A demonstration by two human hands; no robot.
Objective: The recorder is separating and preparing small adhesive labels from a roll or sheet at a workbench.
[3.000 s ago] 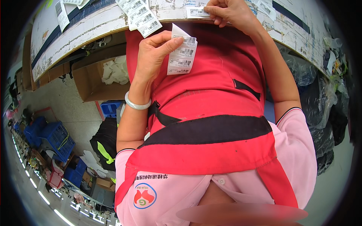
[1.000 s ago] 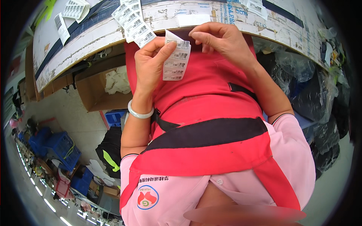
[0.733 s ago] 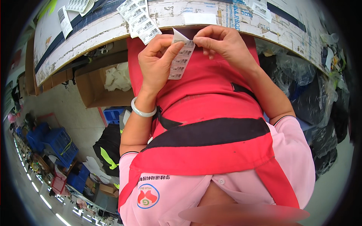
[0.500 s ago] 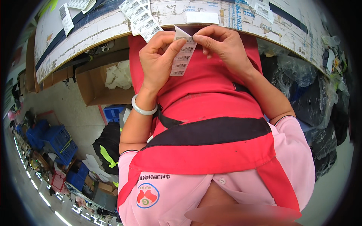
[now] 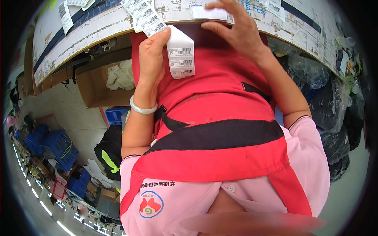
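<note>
A strip of printed barcode stickers (image 5: 181, 63) hangs from my left hand (image 5: 151, 53), pinched at its upper end between thumb and fingers. The strip's top part is blank white backing, and it dangles in front of the red apron (image 5: 220, 78). My right hand (image 5: 243, 37) is over the near table edge, thumb and fingers spread apart. Its fingertips are above a small stack of white slips (image 5: 208, 14), and I cannot tell whether they touch it. More barcode sticker sheets (image 5: 145, 17) lie on the table edge beside my left hand.
The worn white tabletop (image 5: 98, 29) curves across the front. Other labels (image 5: 65, 17) lie at its far left and more labels (image 5: 275, 8) on the right. Below on the left stands a cardboard box (image 5: 92, 88) with crumpled white paper. Clear and black plastic bags (image 5: 328, 102) hang at the right.
My right hand has left the sticker strip and moved up and right to the white slips. My left hand has shifted slightly left, still holding the strip, which now hangs more upright.
</note>
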